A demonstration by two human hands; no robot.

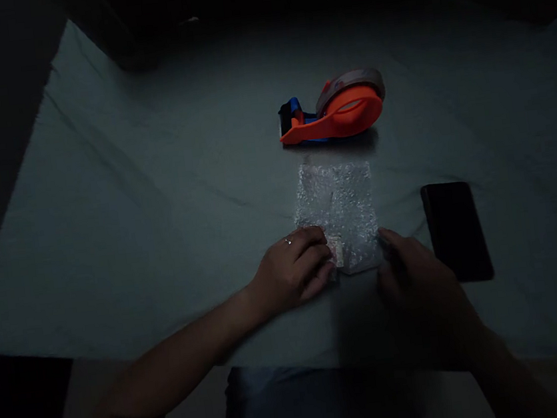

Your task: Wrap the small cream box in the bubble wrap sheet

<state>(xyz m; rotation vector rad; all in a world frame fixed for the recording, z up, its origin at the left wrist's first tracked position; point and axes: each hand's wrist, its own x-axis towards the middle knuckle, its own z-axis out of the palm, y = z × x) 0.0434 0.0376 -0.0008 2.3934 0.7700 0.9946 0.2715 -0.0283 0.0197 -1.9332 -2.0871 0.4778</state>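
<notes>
A sheet of bubble wrap [342,195] lies flat on the cloth in front of me, wrinkled and see-through. On its lower left part rests a small pale block-like item [336,249] with pinkish marks. My left hand [300,267], a ring on one finger, is closed over the left side of this item and hides part of it. At the wrap's lower right edge is my right hand [411,274], in deep shadow and slightly blurred. Its fingers are curled, with one fingertip by the wrap's edge; what lies between them is too dark to make out.
An orange and blue tape dispenser [333,119] with a tape roll lies beyond the wrap. To the right of my right hand is a black phone-like slab [457,232]. A pale green cloth [158,216] covers the surface; dark shapes border its far side. Lighting is dim.
</notes>
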